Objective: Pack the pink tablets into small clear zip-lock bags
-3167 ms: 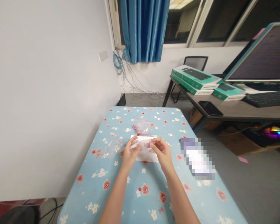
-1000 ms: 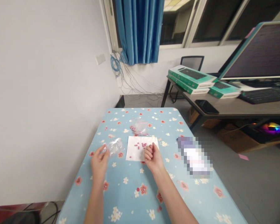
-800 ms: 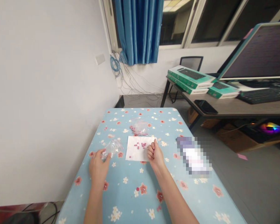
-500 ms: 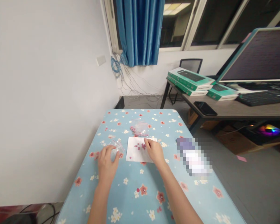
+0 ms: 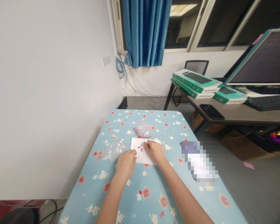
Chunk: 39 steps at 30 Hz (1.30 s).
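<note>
A white sheet of paper [image 5: 143, 159] lies on the flowered tablecloth, with several small dark pink pieces [image 5: 140, 148] on it, too small to name. My right hand [image 5: 156, 151] rests over the paper's right part, thumb and fingers closed just right of the pieces. At the paper's left edge is my left hand [image 5: 126, 163], its fingers curled together; whatever either hand pinches is hidden. A clear plastic bag [image 5: 116, 150] lies beside my left hand. Behind the paper sits another clear bag [image 5: 144, 129] with pink pieces in and around it.
A blurred-out phone-like object [image 5: 198, 160] lies at the table's right side. One stray red piece [image 5: 140, 192] is near the front. To the right stands a desk [image 5: 238, 113] with keyboard boxes [image 5: 196, 81], a black phone [image 5: 212, 111] and a monitor [image 5: 261, 59]. A wall [image 5: 49, 93] flanks the left.
My left hand has moved right from the clear bag to the paper's left edge, its fingers closing. My right hand stays over the paper, with fewer pink pieces showing. The view has shifted slightly.
</note>
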Each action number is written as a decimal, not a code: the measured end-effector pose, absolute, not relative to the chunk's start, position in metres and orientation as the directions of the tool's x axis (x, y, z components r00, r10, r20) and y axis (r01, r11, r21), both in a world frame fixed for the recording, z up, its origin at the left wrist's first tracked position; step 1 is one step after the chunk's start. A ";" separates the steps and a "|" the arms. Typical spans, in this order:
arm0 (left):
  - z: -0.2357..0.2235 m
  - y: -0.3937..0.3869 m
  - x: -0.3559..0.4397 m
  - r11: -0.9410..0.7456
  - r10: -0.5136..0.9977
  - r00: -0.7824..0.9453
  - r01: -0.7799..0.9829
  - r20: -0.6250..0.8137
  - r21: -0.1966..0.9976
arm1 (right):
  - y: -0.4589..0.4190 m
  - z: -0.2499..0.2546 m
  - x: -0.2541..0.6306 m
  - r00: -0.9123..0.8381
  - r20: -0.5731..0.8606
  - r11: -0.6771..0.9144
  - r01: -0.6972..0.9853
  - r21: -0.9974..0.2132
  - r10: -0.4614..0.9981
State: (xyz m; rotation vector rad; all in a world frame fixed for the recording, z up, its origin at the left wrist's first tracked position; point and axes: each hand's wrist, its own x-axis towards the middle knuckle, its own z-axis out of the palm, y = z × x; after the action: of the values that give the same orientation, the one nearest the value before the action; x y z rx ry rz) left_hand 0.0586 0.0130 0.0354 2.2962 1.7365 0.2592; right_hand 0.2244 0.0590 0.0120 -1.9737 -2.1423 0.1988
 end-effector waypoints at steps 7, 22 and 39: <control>0.033 0.026 0.067 -0.321 0.944 0.329 0.903 0.022 0.286 | 0.058 0.011 0.224 -0.057 0.089 0.077 0.968 -0.241 0.994; 0.009 0.036 0.083 -0.380 0.925 0.307 0.753 0.224 0.538 | 0.061 0.004 0.225 -0.114 0.212 0.160 0.964 -0.214 0.970; 0.001 0.037 0.083 -0.387 0.922 0.257 0.656 0.291 0.648 | 0.059 0.003 0.227 -0.080 0.322 0.173 0.946 -0.273 0.943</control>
State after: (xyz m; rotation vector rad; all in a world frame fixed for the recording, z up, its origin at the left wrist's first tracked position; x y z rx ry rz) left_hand 0.0829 0.0367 0.0012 2.1379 1.4366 0.9108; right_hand 0.2268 0.0587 0.0025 -1.7820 -2.0366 -0.0094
